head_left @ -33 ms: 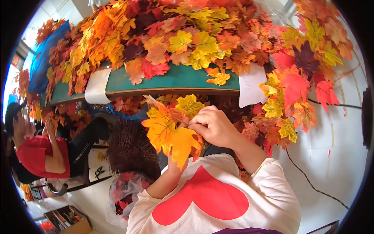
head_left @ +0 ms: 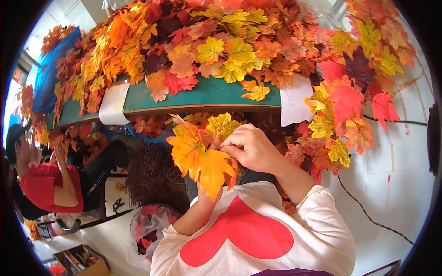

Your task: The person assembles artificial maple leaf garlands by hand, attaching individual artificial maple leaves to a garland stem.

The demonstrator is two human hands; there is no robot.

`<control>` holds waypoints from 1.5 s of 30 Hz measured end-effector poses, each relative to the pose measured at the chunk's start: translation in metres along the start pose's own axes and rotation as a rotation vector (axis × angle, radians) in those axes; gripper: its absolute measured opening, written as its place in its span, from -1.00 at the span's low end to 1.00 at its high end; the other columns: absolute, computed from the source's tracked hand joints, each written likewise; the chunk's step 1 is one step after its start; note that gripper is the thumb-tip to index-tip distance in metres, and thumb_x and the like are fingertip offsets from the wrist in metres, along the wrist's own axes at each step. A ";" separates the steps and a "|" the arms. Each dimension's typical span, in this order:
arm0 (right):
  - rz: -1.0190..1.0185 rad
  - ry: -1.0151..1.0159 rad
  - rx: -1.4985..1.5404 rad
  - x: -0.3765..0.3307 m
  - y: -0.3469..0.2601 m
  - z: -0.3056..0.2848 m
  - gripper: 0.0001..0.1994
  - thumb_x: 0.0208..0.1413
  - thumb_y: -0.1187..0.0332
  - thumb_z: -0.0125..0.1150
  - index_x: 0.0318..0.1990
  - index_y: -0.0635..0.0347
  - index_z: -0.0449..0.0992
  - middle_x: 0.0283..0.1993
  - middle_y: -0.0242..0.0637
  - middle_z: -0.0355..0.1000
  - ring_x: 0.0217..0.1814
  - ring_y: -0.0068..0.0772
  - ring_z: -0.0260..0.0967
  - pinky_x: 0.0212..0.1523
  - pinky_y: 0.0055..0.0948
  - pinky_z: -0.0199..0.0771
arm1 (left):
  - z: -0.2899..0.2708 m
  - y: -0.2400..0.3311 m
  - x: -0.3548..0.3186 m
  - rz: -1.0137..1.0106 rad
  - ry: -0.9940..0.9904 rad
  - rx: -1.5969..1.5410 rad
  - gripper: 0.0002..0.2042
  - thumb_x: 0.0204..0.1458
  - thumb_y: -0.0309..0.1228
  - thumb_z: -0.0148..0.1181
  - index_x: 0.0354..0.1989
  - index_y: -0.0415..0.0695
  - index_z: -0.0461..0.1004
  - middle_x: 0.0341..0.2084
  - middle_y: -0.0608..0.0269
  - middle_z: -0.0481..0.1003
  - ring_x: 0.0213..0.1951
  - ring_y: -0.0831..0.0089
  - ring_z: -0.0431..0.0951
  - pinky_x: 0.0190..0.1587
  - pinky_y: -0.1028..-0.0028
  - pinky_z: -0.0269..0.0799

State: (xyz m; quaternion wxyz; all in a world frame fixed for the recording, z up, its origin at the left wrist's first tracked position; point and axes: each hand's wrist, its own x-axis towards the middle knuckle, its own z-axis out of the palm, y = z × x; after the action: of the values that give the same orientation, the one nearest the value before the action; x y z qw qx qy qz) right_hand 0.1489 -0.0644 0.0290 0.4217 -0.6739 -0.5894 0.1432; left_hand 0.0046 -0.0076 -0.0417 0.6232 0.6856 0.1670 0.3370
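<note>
A bunch of artificial maple leaves (head_left: pixel 214 171), orange with a yellow leaf at the top, is held up in front of my chest. From the right, my right hand (head_left: pixel 248 146) reaches in, thumb and forefinger pinched together at the middle of the bunch where the stems meet. My left hand (head_left: pixel 206 197) comes up from below and grips the bunch from underneath; the leaves cover most of its fingers. Just beyond the hands is the front edge of a green table (head_left: pixel 184 100).
Artificial leaves (head_left: pixel 212 50) in red, orange and yellow are heaped on the table and hang off its right end. Brown stems (head_left: pixel 149 177) lie below it. A clear bag (head_left: pixel 149 232) holds red leaves. At left sits a person in red (head_left: pixel 53 186). A cable (head_left: pixel 368 218) crosses the floor.
Both hands and the leaf bunch stay in nearly the same place, the right fingers still pinched at the stems. The seated person's head is slightly more raised.
</note>
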 end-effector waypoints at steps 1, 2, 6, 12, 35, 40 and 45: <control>-0.009 -0.049 0.005 0.003 0.002 -0.003 -0.91 -0.12 0.41 0.16 -0.52 0.22 0.49 -0.56 -0.24 0.40 -0.47 -0.25 0.35 -0.25 -0.39 0.24 | 0.002 0.007 0.002 0.006 -0.017 -0.005 -0.55 0.08 -0.38 -0.06 0.14 -0.28 0.09 0.08 0.16 0.19 -0.03 0.42 0.29 -0.01 0.52 0.22; -0.010 -0.048 -0.003 0.002 0.004 -0.005 -0.90 -0.11 0.39 0.16 -0.52 0.22 0.49 -0.53 -0.24 0.43 -0.45 -0.25 0.36 -0.26 -0.37 0.24 | 0.004 0.015 0.003 -0.015 0.001 0.012 -0.54 0.05 -0.41 -0.01 0.13 -0.28 0.10 0.03 0.16 0.23 -0.04 0.43 0.32 -0.04 0.52 0.26; 0.006 -0.052 0.038 0.004 0.001 -0.005 -0.88 -0.11 0.37 0.17 -0.51 0.22 0.50 -0.54 -0.24 0.42 -0.44 -0.22 0.36 -0.27 -0.35 0.24 | 0.001 0.004 -0.015 -0.073 0.101 -0.066 -0.62 -0.04 -0.57 0.02 0.01 -0.28 0.23 -0.17 0.22 0.35 -0.16 0.43 0.38 -0.12 0.51 0.31; 0.169 -0.054 0.124 0.005 0.007 -0.001 -0.89 -0.11 0.41 0.17 -0.51 0.28 0.50 -0.55 -0.20 0.44 -0.53 -0.35 0.41 -0.43 -0.48 0.33 | -0.017 -0.011 -0.011 -0.103 0.162 -0.088 -0.72 -0.04 -0.61 0.02 -0.10 -0.29 0.30 -0.35 0.16 0.45 -0.29 0.47 0.47 -0.26 0.51 0.41; 0.493 -0.413 0.678 0.032 0.045 0.007 -0.72 -0.09 0.44 0.22 -0.20 0.35 0.38 -0.39 -0.33 0.44 -0.40 -0.66 0.37 -0.31 -0.67 0.37 | -0.031 0.022 0.013 -0.846 0.166 -1.169 -0.69 0.08 -0.32 0.02 -0.07 -0.25 0.32 -0.22 0.12 0.46 -0.25 0.41 0.52 -0.19 0.52 0.48; 0.554 -0.360 0.835 0.033 0.055 0.011 -0.79 -0.11 0.45 0.21 -0.30 0.37 0.42 -0.40 -0.30 0.44 -0.40 -0.61 0.37 -0.34 -0.65 0.37 | -0.028 0.017 0.014 -0.894 0.090 -1.305 -0.70 0.08 -0.33 0.01 -0.07 -0.26 0.32 -0.24 0.15 0.46 -0.26 0.40 0.52 -0.19 0.56 0.49; 0.569 -0.368 0.824 0.033 0.057 0.009 -0.79 -0.11 0.46 0.18 -0.30 0.38 0.43 -0.43 -0.28 0.44 -0.49 -0.56 0.38 -0.37 -0.64 0.39 | -0.024 0.014 0.004 -0.924 0.108 -1.374 -0.74 0.08 -0.37 0.03 -0.12 -0.26 0.33 -0.31 0.21 0.46 -0.26 0.39 0.51 -0.13 0.50 0.47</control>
State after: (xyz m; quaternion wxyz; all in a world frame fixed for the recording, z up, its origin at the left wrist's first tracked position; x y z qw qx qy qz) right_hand 0.1900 -0.0275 -0.0078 0.4856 -0.5492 -0.3426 0.5875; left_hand -0.0117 0.0105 -0.0271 0.9700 -0.0025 0.2186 0.1067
